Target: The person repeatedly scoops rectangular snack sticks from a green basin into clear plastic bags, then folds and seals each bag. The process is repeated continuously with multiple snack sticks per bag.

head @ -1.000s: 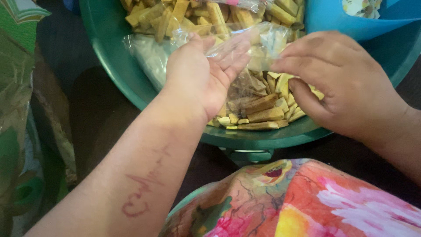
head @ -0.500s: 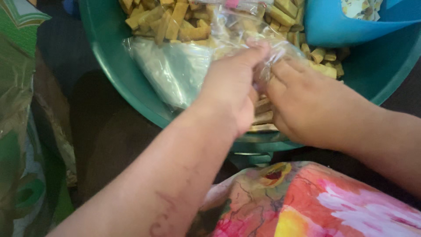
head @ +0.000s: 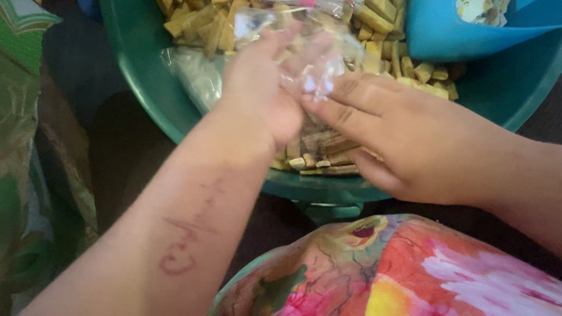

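Over the near rim of a large green basin (head: pixel 146 99), two bare hands meet on a clear plastic bag (head: pixel 310 70). Left hand (head: pixel 263 88) lies back-up over the basin's near side, its fingers closed around the crumpled upper part of the bag; motion blur hides the exact finger positions. Right hand (head: pixel 404 140) comes in from the basin's right side, palm turned toward the left hand, fingers extended and pressed against the bag's side, the thumb tucked below; whether it pinches the film cannot be told. Inside the bag, at the basin's near edge, sits a packed layer of tan stick-shaped snack pieces (head: pixel 322 155), just beneath both hands. Loose pieces of the same snack (head: pixel 380 35) fill the far half of the basin. A second clear bag (head: pixel 196 76), pale and mostly flat, lies against the basin's left inner wall, beside the left wrist. A blue plastic container (head: pixel 456 29) rests at the basin's far right. Below the basin's near rim, brightly patterned red and yellow cloth (head: pixel 421 275) covers the person's lap.
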